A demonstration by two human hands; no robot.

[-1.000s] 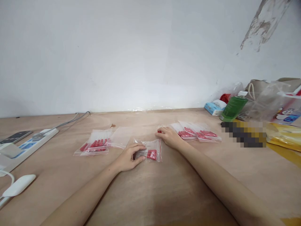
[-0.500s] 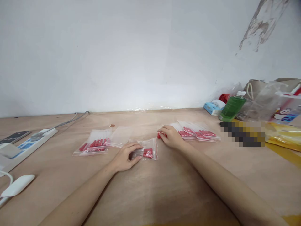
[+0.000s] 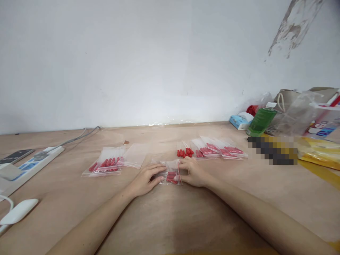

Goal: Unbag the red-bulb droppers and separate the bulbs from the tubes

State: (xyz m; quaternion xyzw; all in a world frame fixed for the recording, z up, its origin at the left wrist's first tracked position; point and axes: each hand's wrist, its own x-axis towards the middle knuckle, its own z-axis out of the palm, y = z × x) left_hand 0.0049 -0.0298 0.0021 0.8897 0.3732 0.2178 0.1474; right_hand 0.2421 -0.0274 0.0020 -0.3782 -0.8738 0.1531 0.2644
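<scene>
A clear zip bag (image 3: 170, 166) with several red-ended pieces in it lies in front of me, between both hands. My left hand (image 3: 148, 180) has its thumb and fingers closed on the bag's left end. At the zip end on the right, my right hand (image 3: 195, 172) grips the bag, with its thumb over the red ends. Just beyond the right hand lies a loose group of droppers (image 3: 183, 153) with red bulbs and thin clear stems. Parts of the held bag are hidden by my fingers.
Filled zip bags (image 3: 107, 163) lie left beside a flat bag (image 3: 135, 154); more filled bags (image 3: 212, 148) lie right. A power strip (image 3: 34, 166), phone (image 3: 16, 156) and white plug (image 3: 20, 211) are far left. A green bottle (image 3: 261, 120) and tissue pack (image 3: 239, 121) stand back right.
My right hand has moved from the loose red droppers back to the zip bag and taken hold of its right end. My left hand stays on the bag, shifted slightly right.
</scene>
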